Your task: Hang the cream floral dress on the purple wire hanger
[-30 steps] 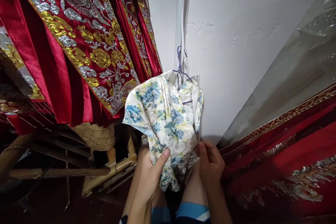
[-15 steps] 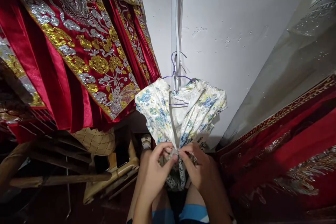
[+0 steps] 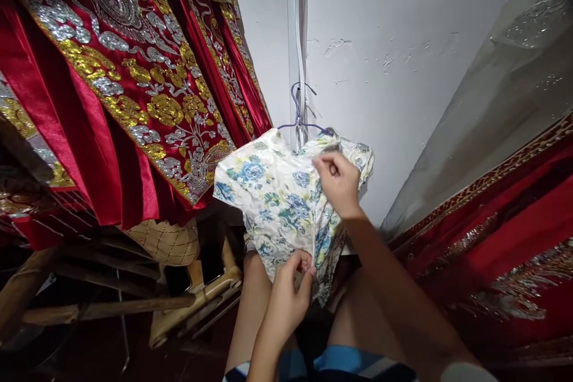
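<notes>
A white dress [image 3: 268, 203] with blue, green and yellow flowers hangs from a thin purple hanger [image 3: 297, 122]. Its sleeves are short, and its lower end is partly hidden in shadow. Down the middle runs a straight zipper line [image 3: 314, 215], closed below the neckline. My right hand [image 3: 336, 182] is pinched at the upper end of that line, near the neck; the zipper pull is hidden by the fingers. Lower down, my left hand [image 3: 293, 286] pinches the fabric beside the same line, thumb against fingertips.
Red costumes with gold and silver sequins [image 3: 170, 107] hang at the left. Below them are a bamboo chair [image 3: 210, 292] and a tan quilted item [image 3: 165, 242]. A white wall [image 3: 380, 24] with a pole stands behind. Plastic-covered red fabric [image 3: 505, 262] lies along the right.
My right hand has moved up from beside the left hand to the neckline. The V-shaped opening has closed along the zipper. My left hand stays low, slightly lower and to the right.
</notes>
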The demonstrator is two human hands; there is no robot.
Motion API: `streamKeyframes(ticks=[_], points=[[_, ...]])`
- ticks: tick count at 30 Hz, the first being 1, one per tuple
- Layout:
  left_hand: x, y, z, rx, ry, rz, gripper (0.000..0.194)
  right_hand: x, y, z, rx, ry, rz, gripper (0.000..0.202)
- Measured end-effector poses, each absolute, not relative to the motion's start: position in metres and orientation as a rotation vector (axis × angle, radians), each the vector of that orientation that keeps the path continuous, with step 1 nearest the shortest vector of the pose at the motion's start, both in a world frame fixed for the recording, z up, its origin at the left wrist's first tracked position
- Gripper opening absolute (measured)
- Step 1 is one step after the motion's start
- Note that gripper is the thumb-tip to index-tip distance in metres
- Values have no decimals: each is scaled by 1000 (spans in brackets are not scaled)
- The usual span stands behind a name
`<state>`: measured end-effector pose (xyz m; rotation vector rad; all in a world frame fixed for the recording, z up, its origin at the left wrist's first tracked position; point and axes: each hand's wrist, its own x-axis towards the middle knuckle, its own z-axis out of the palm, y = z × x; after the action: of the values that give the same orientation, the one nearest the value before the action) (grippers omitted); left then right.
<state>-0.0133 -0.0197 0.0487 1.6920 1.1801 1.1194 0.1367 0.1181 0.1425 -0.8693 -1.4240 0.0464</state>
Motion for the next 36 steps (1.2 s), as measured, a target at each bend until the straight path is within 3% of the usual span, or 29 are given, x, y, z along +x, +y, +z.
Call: streamKeyframes(ticks=[4, 7, 12, 15, 18, 26, 33, 36], points=[[-12, -9, 17, 1696, 1156, 1108, 15, 142, 148, 183, -730, -1487, -9, 17], [-19, -1, 21, 1744, 1165, 1078, 18, 140, 136, 186, -683, -1596, 33, 16], [-30, 32, 90, 1861, 1050, 1386, 15, 136, 114, 166, -669, -1691, 118, 15], [-31, 65, 145, 1987, 1018, 1682, 26, 136, 113, 163, -671, -1661, 112, 17], [-29, 98, 186, 2316, 1009, 1657, 25, 139, 116, 167, -673, -1648, 88, 18], [-13, 129, 208, 2407, 1071, 1726, 13, 148, 150, 147, -715, -1792, -102, 25], [-75, 175, 227, 1483, 1185, 2057, 12, 144, 129, 85, -831, -1932, 399, 23], [-107, 185, 205, 1168, 1232, 1966, 26, 140, 100, 81, -818, -1718, 767, 24]])
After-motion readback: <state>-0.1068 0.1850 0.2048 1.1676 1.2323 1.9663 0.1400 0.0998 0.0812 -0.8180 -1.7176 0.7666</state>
